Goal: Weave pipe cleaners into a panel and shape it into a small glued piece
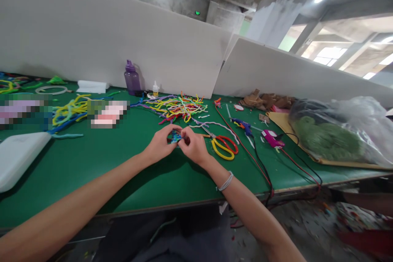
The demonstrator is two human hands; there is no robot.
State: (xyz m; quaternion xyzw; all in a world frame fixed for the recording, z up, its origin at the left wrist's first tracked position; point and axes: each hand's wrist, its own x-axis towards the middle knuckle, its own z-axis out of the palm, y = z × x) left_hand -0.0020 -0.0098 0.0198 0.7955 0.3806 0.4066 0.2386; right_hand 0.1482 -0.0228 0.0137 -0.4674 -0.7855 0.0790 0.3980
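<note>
Between my hands is a small blue, fuzzy-looking piece [176, 136], partly covered by the fingers. My left hand [161, 142] pinches it from the left, fingers curled over the top. From the other side my right hand [195, 145] closes on it with thumb and fingertips pressed together. Just right of that hand lies a pair of scissors [217, 136] with one yellow and one red handle loop. Beyond the hands spreads a heap of colourful pipe cleaners [181, 108]. A pale lilac pipe cleaner [229, 127] curves behind the scissors.
A blue glue gun [244, 126] and a magenta device [272, 138] with cords lie on the green table [123, 188]. Right stands a plastic bag of green material [328, 139]; left, a white box-like object [23, 157], more pipe cleaners [72, 108] and a purple bottle [132, 80].
</note>
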